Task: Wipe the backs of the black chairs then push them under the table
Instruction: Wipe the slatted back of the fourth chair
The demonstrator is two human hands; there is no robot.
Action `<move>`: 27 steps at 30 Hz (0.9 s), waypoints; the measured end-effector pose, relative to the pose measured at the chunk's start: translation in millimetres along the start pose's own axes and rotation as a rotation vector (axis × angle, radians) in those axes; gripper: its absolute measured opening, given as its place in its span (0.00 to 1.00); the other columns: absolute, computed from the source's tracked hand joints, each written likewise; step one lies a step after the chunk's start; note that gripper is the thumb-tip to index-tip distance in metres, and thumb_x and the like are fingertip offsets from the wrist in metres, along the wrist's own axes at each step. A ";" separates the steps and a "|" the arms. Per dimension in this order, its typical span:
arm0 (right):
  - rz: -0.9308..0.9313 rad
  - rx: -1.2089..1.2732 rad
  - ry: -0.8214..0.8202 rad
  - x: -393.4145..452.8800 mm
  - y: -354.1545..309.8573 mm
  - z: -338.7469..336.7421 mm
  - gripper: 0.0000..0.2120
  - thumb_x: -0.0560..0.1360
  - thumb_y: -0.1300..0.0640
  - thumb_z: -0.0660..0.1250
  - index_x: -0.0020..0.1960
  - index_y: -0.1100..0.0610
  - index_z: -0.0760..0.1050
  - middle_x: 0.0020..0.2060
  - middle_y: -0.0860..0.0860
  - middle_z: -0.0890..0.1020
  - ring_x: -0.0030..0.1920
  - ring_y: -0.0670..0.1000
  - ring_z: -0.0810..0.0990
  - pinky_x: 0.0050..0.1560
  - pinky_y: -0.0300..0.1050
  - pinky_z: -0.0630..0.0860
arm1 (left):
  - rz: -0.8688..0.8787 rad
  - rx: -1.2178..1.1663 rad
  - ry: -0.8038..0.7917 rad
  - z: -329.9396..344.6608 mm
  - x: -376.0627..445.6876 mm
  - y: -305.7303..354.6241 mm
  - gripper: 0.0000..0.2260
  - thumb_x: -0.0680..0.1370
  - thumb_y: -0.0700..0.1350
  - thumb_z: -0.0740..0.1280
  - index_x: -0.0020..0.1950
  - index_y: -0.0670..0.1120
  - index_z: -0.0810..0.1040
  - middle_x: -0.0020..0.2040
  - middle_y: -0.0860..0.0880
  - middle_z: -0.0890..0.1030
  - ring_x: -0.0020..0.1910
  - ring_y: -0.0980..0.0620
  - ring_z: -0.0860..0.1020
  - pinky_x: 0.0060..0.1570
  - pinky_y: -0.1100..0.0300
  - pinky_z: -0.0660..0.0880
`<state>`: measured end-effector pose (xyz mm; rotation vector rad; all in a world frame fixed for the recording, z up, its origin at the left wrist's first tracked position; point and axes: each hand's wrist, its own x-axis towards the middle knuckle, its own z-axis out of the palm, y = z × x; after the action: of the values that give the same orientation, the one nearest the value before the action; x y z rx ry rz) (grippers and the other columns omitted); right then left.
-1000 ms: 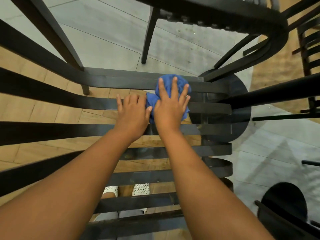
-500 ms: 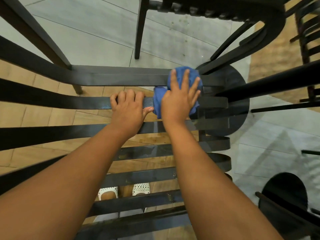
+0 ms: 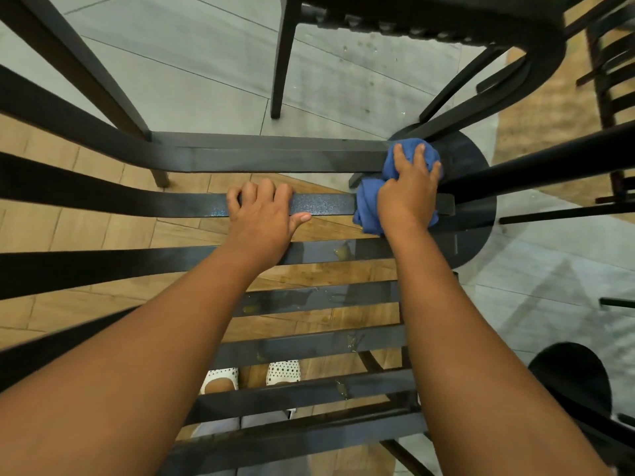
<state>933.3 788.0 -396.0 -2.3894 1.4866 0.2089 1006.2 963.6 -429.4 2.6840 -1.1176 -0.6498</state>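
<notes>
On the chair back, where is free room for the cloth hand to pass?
Free: the top rail left of the blue cloth, and the slat between left hand and cloth. Crowded: the right end, where the right hand meets the post.

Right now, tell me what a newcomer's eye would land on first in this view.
The bright blue cloth stands out first, bunched under the right hand at the right end of the black chair's slats. Next come the hands themselves: the left hand grips the second slat down, near the middle. Through the lower slats, white dotted shoes show on the wooden floor.
</notes>
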 end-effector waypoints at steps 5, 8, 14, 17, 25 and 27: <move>-0.081 0.048 -0.299 -51.4 -18.7 -25.0 0.27 0.78 0.66 0.54 0.74 0.51 0.59 0.76 0.53 0.53 0.75 0.60 0.52 0.71 0.55 0.54 | -0.016 -0.026 -0.018 1.2 1.3 0.3 0.22 0.78 0.60 0.53 0.65 0.47 0.67 0.59 0.44 0.68 0.60 0.44 0.64 0.64 0.49 0.53; -0.208 -0.155 -0.338 -90.6 -21.2 8.6 0.34 0.78 0.61 0.54 0.76 0.45 0.41 0.75 0.50 0.35 0.73 0.62 0.31 0.70 0.64 0.35 | -0.025 -0.036 0.001 1.5 1.2 1.0 0.23 0.78 0.59 0.55 0.64 0.45 0.69 0.59 0.42 0.69 0.59 0.43 0.65 0.63 0.49 0.53; -0.366 -0.076 -0.117 -118.2 -31.0 56.1 0.36 0.74 0.55 0.55 0.76 0.45 0.41 0.76 0.47 0.37 0.73 0.56 0.30 0.71 0.59 0.32 | -0.005 -0.031 0.016 0.9 -0.7 -1.8 0.17 0.80 0.52 0.54 0.64 0.45 0.67 0.60 0.44 0.68 0.60 0.43 0.64 0.62 0.49 0.53; -0.384 -0.115 -0.099 -103.3 -6.7 47.5 0.37 0.73 0.56 0.57 0.76 0.42 0.43 0.76 0.46 0.39 0.74 0.54 0.32 0.72 0.57 0.33 | -0.008 -0.028 0.008 0.7 -0.2 -1.3 0.21 0.79 0.57 0.55 0.65 0.44 0.68 0.60 0.43 0.68 0.60 0.42 0.64 0.62 0.49 0.53; 0.045 -0.117 0.030 -54.1 47.2 13.7 0.35 0.75 0.59 0.57 0.77 0.46 0.45 0.77 0.51 0.42 0.75 0.59 0.39 0.73 0.60 0.41 | 0.018 -0.038 -0.007 0.6 0.3 -3.3 0.21 0.80 0.58 0.53 0.66 0.46 0.67 0.60 0.43 0.68 0.61 0.43 0.63 0.64 0.49 0.53; 0.092 -0.101 0.043 -62.7 26.9 19.8 0.36 0.75 0.59 0.57 0.77 0.47 0.43 0.76 0.52 0.40 0.75 0.60 0.38 0.73 0.60 0.40 | 0.014 -0.030 -0.018 -0.1 0.4 -2.6 0.21 0.80 0.58 0.52 0.66 0.46 0.66 0.60 0.44 0.67 0.61 0.43 0.63 0.64 0.49 0.53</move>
<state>882.0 836.8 -401.7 -2.4197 1.6451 0.2615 1008.2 965.1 -430.3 2.6483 -1.1214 -0.6847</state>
